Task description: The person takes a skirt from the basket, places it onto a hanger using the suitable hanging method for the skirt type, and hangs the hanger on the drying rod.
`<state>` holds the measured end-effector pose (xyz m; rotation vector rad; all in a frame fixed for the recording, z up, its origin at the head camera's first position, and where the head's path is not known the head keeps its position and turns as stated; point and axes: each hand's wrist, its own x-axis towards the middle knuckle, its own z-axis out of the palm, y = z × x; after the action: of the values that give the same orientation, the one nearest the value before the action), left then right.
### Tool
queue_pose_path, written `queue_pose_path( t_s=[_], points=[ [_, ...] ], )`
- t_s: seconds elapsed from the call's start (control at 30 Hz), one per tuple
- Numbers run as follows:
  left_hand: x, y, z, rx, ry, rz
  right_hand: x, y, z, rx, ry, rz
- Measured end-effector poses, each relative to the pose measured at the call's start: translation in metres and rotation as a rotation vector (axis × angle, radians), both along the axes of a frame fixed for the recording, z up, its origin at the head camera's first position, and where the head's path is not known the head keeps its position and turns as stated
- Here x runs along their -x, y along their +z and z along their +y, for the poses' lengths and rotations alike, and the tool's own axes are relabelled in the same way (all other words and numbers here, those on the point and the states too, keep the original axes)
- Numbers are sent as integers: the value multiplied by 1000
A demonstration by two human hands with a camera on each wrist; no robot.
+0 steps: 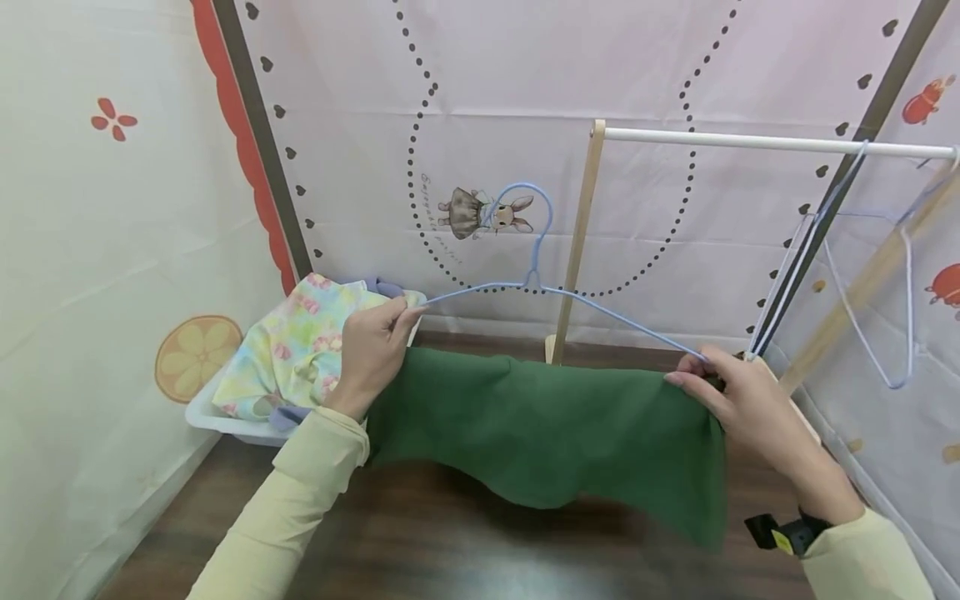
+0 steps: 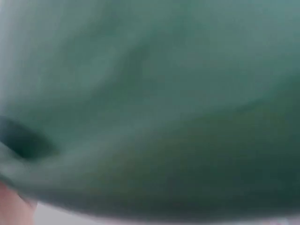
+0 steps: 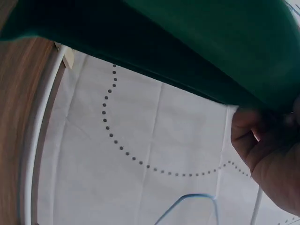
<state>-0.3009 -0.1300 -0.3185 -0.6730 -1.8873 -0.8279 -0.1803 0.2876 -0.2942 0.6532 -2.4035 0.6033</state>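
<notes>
A light-blue wire hanger (image 1: 536,283) spans the space between my two hands, its hook pointing up. Along its lower side hangs a piece of dark green cloth (image 1: 547,417), its top edge stretched nearly straight and its bottom edge wavy. My left hand (image 1: 375,350) pinches the hanger's left end together with the cloth's upper left corner. At the other end, my right hand (image 1: 742,400) grips hanger and cloth between thumb and fingers. Green fabric (image 2: 154,117) fills the left wrist view, blurred. The right wrist view shows the cloth (image 3: 225,47) from below.
A white basket (image 1: 206,417) at the left holds a pastel floral cloth (image 1: 288,342) and some purple fabric. To the right stands a rack with a white rail (image 1: 720,139) and wooden legs, with hangers (image 1: 910,308) on it. Printed curtains surround the dark wooden floor (image 1: 480,550).
</notes>
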Motion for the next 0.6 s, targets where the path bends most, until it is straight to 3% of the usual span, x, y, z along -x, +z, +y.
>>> queue_pose_path(
  t_s=[0.3, 0.5, 0.6],
  points=[
    [-3, -9, 2, 8, 19, 11, -2, -14, 4, 88, 10, -52],
    [-2, -8, 10, -23, -3, 18, 0, -12, 3, 233, 14, -143],
    [0, -8, 10, -13, -28, 9, 3, -18, 2, 298, 22, -111]
  ],
)
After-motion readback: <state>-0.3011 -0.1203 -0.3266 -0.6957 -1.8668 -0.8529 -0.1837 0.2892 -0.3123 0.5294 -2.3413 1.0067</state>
